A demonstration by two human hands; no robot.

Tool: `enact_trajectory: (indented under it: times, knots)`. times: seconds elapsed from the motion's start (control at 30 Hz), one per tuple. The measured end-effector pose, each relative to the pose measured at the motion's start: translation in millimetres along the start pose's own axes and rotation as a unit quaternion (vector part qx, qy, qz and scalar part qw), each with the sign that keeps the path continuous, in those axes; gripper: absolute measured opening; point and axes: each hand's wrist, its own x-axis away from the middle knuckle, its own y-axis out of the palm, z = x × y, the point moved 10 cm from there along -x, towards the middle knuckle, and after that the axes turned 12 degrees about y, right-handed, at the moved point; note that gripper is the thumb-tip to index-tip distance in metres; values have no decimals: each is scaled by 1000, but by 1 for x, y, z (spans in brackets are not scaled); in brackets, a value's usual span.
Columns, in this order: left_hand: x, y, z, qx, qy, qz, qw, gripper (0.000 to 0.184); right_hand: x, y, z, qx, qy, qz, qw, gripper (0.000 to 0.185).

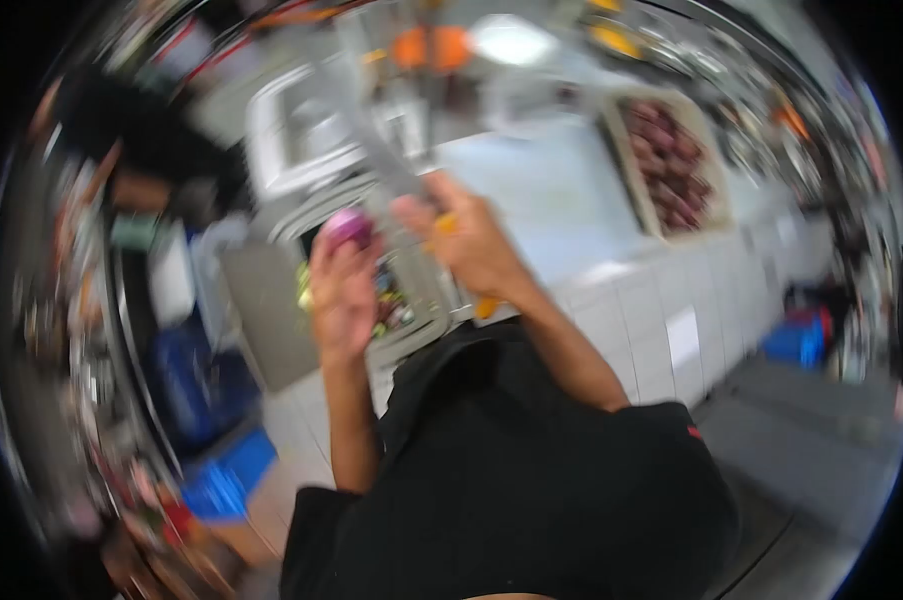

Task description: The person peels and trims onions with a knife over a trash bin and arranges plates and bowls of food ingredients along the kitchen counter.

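Left hand clasping a purple onion above a bin of scraps, right hand, held apart, gripping what looks like a yellow-handled knife, tray of reddish bulbs on the bench

Bench across middle and right, front faced in white tiles with thin dark joints. Bright pale rectangle on tiling, paper or glare, cannot tell. Grey floor at lower right, dark line slanting across it near bottom. Dark blue crate at left, bright blue box just below. More blue beyond bench at right. Light bright, sheen along bench edge. Far left, far right smeared by blur.
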Motion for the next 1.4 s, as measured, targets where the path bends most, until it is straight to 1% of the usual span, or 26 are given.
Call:
enact_trajectory:
  times: [0.03,0.1,0.23,0.3,0.33,0.37,0.43,0.5,0.57,0.63,0.67,0.77,0.83,0.87,0.9,0.93,0.97,1.03,1.07,1.13,1.17,1.23,1.27,1.3,1.37,1.4]
  knots:
    - [1,13,13,-4,18,-8,1000,44,-2,6,0,35,9,-6,999,49]
    - [1,12,26,1,30,7,1000,49,-6,21,-7,83,-59,-9,995,48]
    - [12,-2,47,-10,75,55,996,54,-9,57,-5,60,-57,-86,993,46]
    - [20,-10,59,-6,95,71,993,56,-4,72,-17,81,-82,-95,989,47]
    - [23,-14,63,-12,102,77,992,57,-5,80,-12,104,-30,-127,986,47]
    - [27,-18,66,-19,107,84,991,59,-4,88,-10,105,-29,-143,984,47]
    - [33,-26,74,-20,127,105,986,59,-3,101,-14,96,-66,-157,981,47]
    - [37,-28,82,-25,149,106,983,58,-2,112,-15,98,-67,-175,977,46]
    - [41,-29,89,-27,167,123,978,57,-2,117,-19,128,-100,-168,972,44]
    - [46,-31,99,-80,189,143,968,56,-3,122,-19,124,-97,-176,972,40]
    - [48,-31,101,-108,187,137,967,56,-5,125,-18,117,-95,-178,973,37]
    - [51,-20,107,-98,177,109,973,58,-12,128,-15,124,-81,-182,972,31]
    - [55,-20,108,-99,175,117,973,58,-14,130,-11,157,-48,-191,968,27]
    - [56,-22,109,-101,172,126,972,59,-14,131,-10,159,-50,-190,968,27]
    - [55,-23,109,-101,173,125,972,59,-12,132,-13,140,-77,-191,969,29]
    - [55,-25,113,-134,187,127,965,59,-9,132,-17,121,-102,-191,969,31]
    - [56,-26,117,-167,201,130,957,59,-8,131,-18,122,-103,-191,969,31]
    - [55,-25,118,-170,210,129,954,60,-7,132,-15,125,-70,-208,968,38]
    - [55,-24,121,-174,219,129,951,60,-8,131,-16,125,-71,-207,968,38]
    - [55,-22,121,-166,218,127,953,61,-5,129,-30,125,-151,-206,959,49]
    - [55,-21,122,-159,217,125,955,62,-8,127,-31,124,-153,-205,959,49]
    - [54,-21,122,-154,215,121,957,62,-14,124,-26,141,-131,-203,960,58]
    - [53,-21,122,-149,215,117,958,62,-14,125,-28,97,-157,-204,961,55]
    - [53,-20,121,-150,216,111,958,62,-13,122,-31,96,-162,-200,962,55]
    - [53,-19,122,-143,222,95,960,63,-18,125,-21,156,-84,-223,958,46]
    - [52,-17,122,-140,212,86,963,65,-21,129,-13,45,-44,-246,967,35]
